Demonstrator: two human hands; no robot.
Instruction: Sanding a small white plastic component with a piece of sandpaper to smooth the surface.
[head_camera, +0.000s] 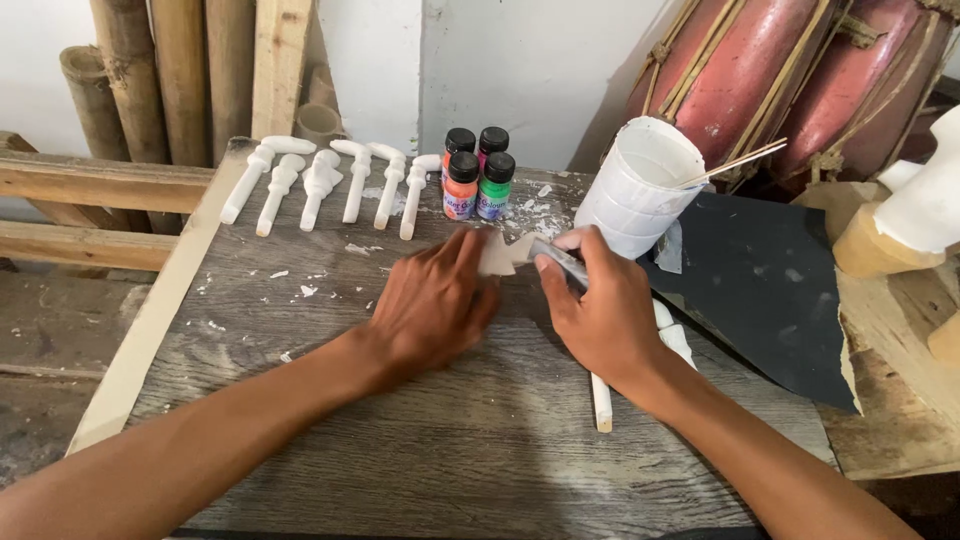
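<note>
Both hands are working right in the middle of the grey wooden tabletop (480, 440). The left hand (435, 305) lies palm down with its fingers pressed onto a small pale scrap, looks like a piece of sandpaper (497, 254), pinning one end of it. The right hand (600, 315) has its grip closed around a thin grey blade-like tool (558, 259), thumb and fingers pinching it, with the tip meeting the scrap just beside the left fingertips. Under the right wrist a white carved stick (601, 400) lies flat on the boards, partly hidden by the hand. Further back there's a row of six white carved pegs (325, 185) laid side by side, and next to them four little paint bottles (478, 175) with black caps, orange, green and pink ones. A white plastic cup (635, 185) with a thin wooden stick (735, 163) resting across its rim stands near the right hand, beside a dark sheet (760, 290). White flakes are scattered around.
</note>
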